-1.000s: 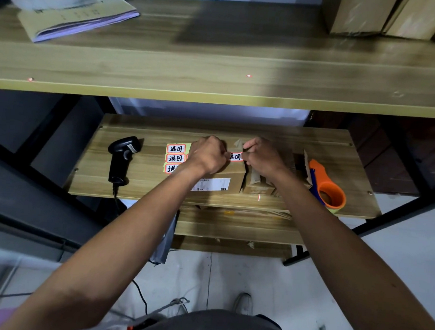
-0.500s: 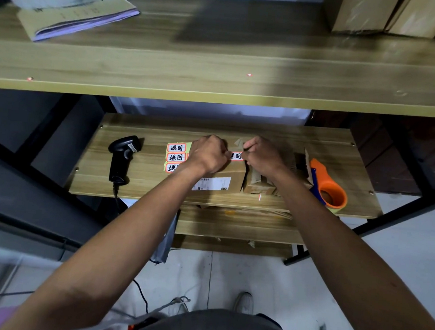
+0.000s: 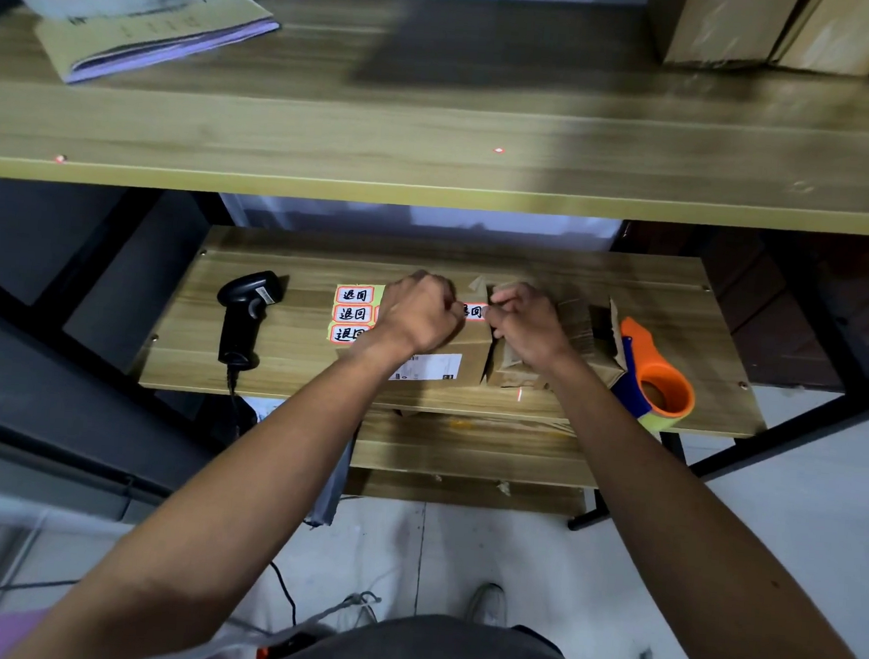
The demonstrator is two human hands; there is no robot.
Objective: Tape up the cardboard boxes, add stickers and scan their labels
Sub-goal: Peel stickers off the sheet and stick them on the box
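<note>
1. Head view: left hand [image 3: 418, 312] and right hand [image 3: 523, 320] both pinch one red-bordered sticker [image 3: 475, 311] at the top of the cardboard box [image 3: 465, 344].
2. Best laid edge first, smoothed flat — clear of the white label [image 3: 432, 367].

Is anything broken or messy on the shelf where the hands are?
Yes. The right cardboard box looks crumpled, with a ragged flap sticking up beside the tape dispenser. The left box, with the white label, looks tidy. The left hand and right hand just pinch a sticker between them.
</note>
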